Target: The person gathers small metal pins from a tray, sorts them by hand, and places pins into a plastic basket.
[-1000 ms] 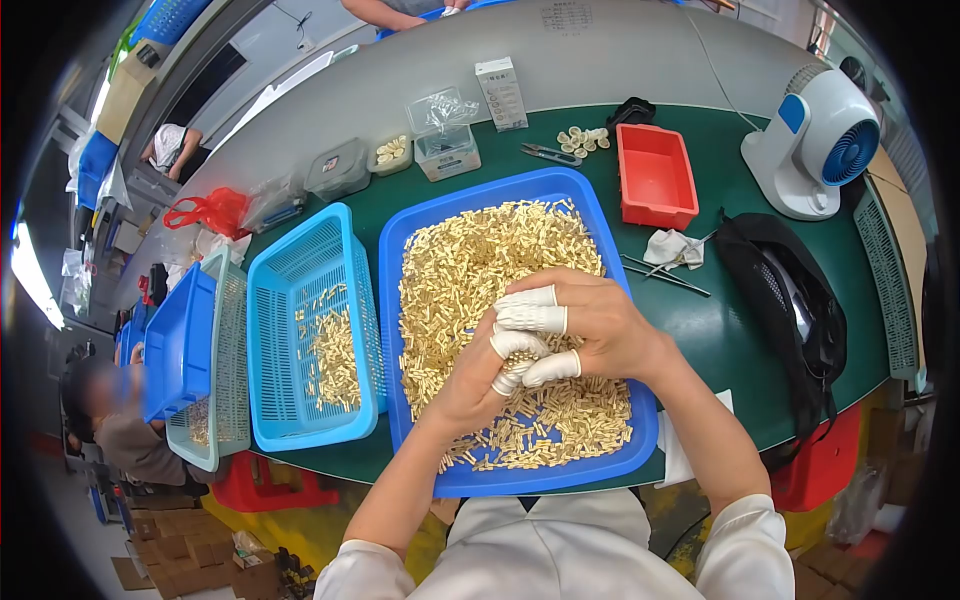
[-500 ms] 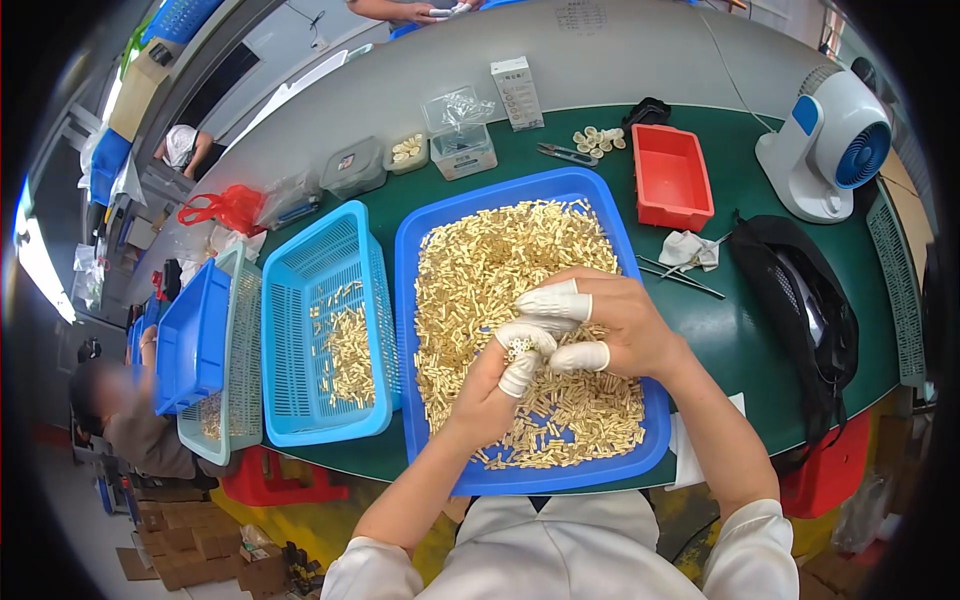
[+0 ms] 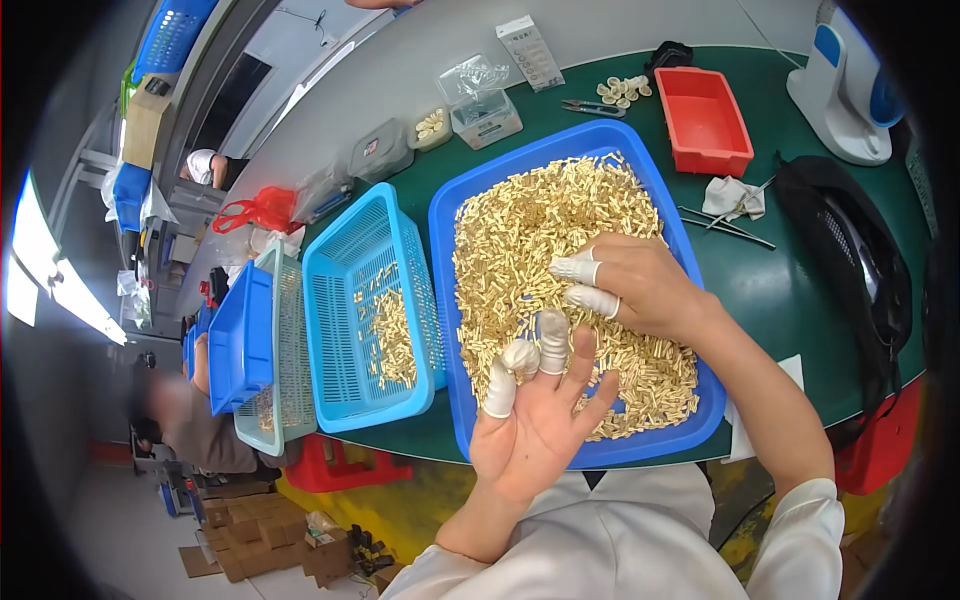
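Left hand [image 3: 535, 430], lower centre: spread, palm bare.
Right hand [image 3: 650, 285], centre: at gold-coloured pieces [image 3: 540, 215]; grasp indeterminable.
Blue tray [image 3: 712, 400]: bulk apparently left.
Light-blue basket [image 3: 338, 290]: smaller share.

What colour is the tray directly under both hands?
The tray is blue; the head view shows it best.

Lying loose in the blue tray [image 3: 443, 240] as a broad heap of small, slim, gold-coloured pieces [image 3: 510, 240]; jumbled at all angles, overlapping, shiny; covering the tray's middle and far end thickly, thinning in patches toward its near side
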Demonstrator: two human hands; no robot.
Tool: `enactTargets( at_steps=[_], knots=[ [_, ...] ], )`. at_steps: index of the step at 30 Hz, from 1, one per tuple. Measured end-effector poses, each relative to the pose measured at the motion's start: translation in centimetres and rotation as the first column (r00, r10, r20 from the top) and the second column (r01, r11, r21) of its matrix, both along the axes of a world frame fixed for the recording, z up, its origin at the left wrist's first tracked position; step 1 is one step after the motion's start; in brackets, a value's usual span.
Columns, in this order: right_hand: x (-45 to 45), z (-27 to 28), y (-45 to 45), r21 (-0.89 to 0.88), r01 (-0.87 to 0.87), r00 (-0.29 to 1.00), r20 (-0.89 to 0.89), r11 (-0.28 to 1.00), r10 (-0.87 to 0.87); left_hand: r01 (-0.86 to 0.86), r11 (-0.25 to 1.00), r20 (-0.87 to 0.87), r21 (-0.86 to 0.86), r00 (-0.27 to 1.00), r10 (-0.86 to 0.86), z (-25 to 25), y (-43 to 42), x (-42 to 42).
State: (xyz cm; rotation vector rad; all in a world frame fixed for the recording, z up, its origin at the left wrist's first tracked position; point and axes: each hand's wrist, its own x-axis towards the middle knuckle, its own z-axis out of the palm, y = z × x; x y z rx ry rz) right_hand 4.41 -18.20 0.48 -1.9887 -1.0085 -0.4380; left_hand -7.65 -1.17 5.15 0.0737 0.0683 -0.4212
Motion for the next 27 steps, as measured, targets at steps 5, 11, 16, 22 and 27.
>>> enactTargets(
  at_steps=[5,11,16,22,27],
  knots=[
    [0.0,-0.6,0.0,-0.087,0.054,0.996,0.078,0.995,-0.047,-0.077,0.972,-0.196,-0.224,0.98,0.032,0.8,-0.4,-0.5],
    [0.0,-0.9,0.0,-0.099,0.075,0.993,0.097,0.992,-0.066,-0.088,0.966,-0.217,-0.243,0.976,0.035,0.8,-0.7,-0.2],
    [-0.1,-1.0,0.3,-0.073,0.084,0.994,0.083,0.994,-0.078,-0.085,0.965,-0.222,-0.249,0.975,0.029,0.7,-0.7,-0.1],
    [0.0,-1.2,0.3,-0.097,0.084,0.994,0.077,0.992,-0.077,-0.09,0.963,-0.269,-0.254,0.963,0.019,0.7,-0.7,-0.1],
    [-0.1,-1.2,0.3,-0.092,0.087,0.996,0.043,0.992,-0.083,-0.048,0.998,-0.324,-0.051,0.945,0.029,-0.9,0.1,-0.1]
  ],
)
